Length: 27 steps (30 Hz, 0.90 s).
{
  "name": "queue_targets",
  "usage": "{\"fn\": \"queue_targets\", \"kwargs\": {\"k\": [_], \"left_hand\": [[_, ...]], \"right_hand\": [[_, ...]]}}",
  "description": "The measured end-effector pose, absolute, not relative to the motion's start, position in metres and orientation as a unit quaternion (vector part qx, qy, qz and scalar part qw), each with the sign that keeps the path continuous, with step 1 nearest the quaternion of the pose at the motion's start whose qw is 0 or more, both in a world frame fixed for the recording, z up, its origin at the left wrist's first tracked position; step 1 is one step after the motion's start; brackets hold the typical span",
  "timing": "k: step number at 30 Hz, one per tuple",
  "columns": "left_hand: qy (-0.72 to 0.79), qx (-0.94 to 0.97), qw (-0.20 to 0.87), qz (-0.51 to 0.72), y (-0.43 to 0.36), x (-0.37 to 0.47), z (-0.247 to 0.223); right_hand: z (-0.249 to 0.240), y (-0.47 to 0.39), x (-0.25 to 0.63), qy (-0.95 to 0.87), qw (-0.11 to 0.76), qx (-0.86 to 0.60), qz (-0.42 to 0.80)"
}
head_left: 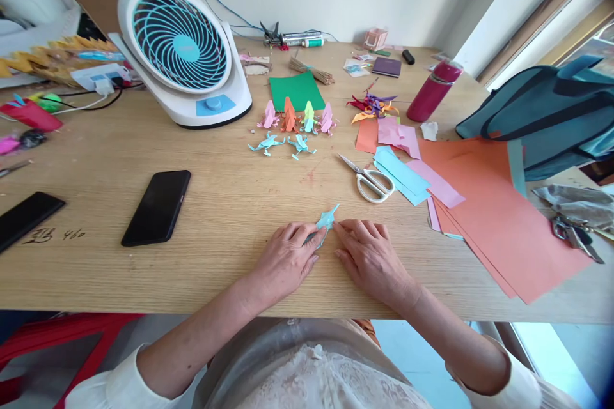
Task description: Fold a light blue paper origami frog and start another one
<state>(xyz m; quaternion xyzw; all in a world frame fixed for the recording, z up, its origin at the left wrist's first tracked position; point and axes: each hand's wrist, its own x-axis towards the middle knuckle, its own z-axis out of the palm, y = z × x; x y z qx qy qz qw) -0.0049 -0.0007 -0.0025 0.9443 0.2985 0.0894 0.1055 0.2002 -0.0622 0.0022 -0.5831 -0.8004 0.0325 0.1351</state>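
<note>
Folded paper: I find the small blue piece (327, 218) between the hands, low over the near part of the tabletop (230, 204), one thin point aimed away and slightly right.
Step in hand: I take this as shaping or creasing a small fold; the piece already has narrow points, so I judge it well along.
Next move: to my eye it calls for a steady hold on one side and a small, precise press or tuck on the other; thin points like these could tear or bend if forced.
Left hand (283, 262): closed on the paper's near left side, index finger laid across it, thumb tucked lower.
Right hand (371, 259): palm down, fingers curled, fingertips at the paper's right edge; I cannot tell whether they grip it or merely touch.
Forearms: I see the left (201, 331) and right (460, 345) angle inward from the near edge, wrists low, the hands just apart.
Blue figures (300, 146): two finished-looking ones lie beyond the hands, in front of a row of four others.
Scissors (374, 185): beyond the right hand, unheld, beside blue strips (401, 176).
</note>
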Motion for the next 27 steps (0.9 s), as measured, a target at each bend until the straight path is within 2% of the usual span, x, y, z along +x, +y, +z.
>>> {"fn": "queue_targets", "kwargs": {"k": [17,21,27], "left_hand": [[0.306,0.945,0.068,0.090,-0.005,-0.005,-0.003],[0.314,0.942,0.055,0.105,-0.009,-0.001,-0.007],[0.353,0.929,0.072,0.082,-0.023,0.021,-0.002]], "right_hand": [[-0.007,-0.084,0.206,-0.754,0.119,-0.644,-0.044],[-0.004,-0.091,0.196,-0.746,0.142,-0.647,-0.060],[0.004,-0.089,0.176,-0.767,0.223,-0.601,0.006]]}}
